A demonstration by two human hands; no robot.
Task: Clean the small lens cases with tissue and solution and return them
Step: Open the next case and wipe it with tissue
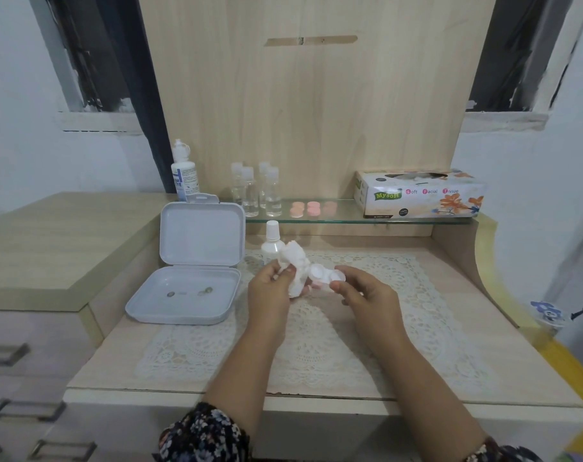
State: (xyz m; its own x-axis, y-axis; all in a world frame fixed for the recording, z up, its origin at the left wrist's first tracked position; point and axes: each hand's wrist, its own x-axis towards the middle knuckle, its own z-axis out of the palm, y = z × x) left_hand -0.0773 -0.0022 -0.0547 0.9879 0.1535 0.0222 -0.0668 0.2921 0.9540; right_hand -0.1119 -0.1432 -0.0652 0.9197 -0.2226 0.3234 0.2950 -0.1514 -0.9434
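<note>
Lens case: white, two round wells, uncapped.

A light wood-grain dressing table carries a white lace mat spread over the middle of its top. At the left edge, an open white hinged box overlaps the mat's corner, its lid upright and small lenses lying in its tray. A small white dropper bottle stands near the back edge. Above, a glass shelf spans the rear of the table, bearing four clear capped bottles at its left end, pink lens cases at centre and a floral tissue box at right. A solution bottle stands at the back left corner.
</note>
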